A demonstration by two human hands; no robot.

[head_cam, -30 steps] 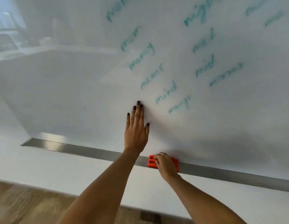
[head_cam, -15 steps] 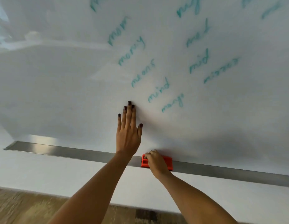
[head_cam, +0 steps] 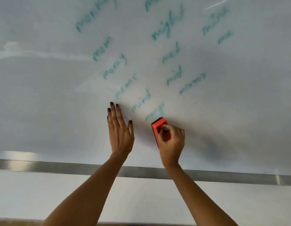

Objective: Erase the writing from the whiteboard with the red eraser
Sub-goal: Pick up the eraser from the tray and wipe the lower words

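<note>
A white whiteboard (head_cam: 52,98) fills the view, with several teal handwritten words (head_cam: 141,100) slanting across its middle and top. My right hand (head_cam: 171,142) grips the red eraser (head_cam: 160,128), which presses on the board just below the lowest word. My left hand (head_cam: 119,129) lies flat on the board with fingers together, a short way left of the eraser, holding nothing.
A metal tray rail (head_cam: 60,167) runs along the board's lower edge, under both wrists. Below it is a pale wall (head_cam: 43,196), and a strip of wooden floor (head_cam: 14,222) shows at the bottom left.
My right hand has lifted the red eraser off the metal rail and up onto the board, to just under the lowest word. My left hand stays flat on the board.
</note>
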